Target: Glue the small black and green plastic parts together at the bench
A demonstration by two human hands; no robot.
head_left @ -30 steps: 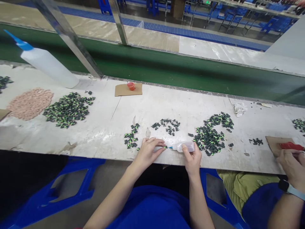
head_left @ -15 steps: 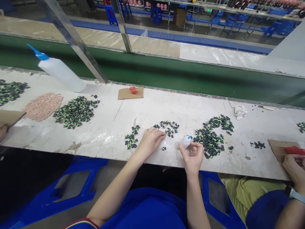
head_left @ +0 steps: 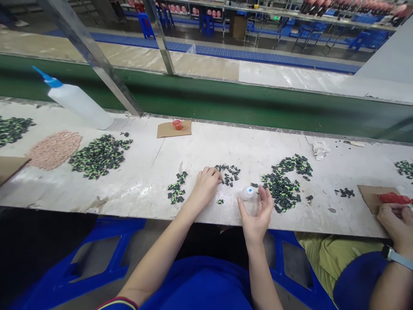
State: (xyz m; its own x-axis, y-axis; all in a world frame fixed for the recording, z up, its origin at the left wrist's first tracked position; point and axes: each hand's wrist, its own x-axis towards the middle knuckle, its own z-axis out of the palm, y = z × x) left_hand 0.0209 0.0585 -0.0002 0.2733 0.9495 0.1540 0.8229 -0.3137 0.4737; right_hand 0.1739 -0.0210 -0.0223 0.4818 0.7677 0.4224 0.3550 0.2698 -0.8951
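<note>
My left hand [head_left: 206, 186] rests low over the table, fingers bent together at the edge of a loose group of small black pieces [head_left: 231, 175]. Whatever its fingertips pinch is hidden. My right hand [head_left: 257, 218] has its thumb and fingers spread around a small white squeeze bottle [head_left: 247, 194] with a blue tip. The bottle looks upright on the table, with a gap between it and the fingers. One black-and-green piece [head_left: 220, 201] lies between my hands. Left of my left hand is a small cluster of black-and-green pieces [head_left: 176, 189]; a larger pile [head_left: 281, 189] lies beside my right hand.
At the left stand a big white bottle [head_left: 82, 105], a pink pile [head_left: 55, 150] and another black-and-green pile [head_left: 100, 158]. A red cup [head_left: 177, 124] sits on cardboard [head_left: 163, 130]. A co-worker's hand [head_left: 395, 219] is at the right. Metal posts [head_left: 166, 56] rise behind the table.
My right hand's fingers have spread away from the small bottle, which has gone from tilted to upright. My left hand has shifted slightly up, to the black pieces. The view has moved a little.
</note>
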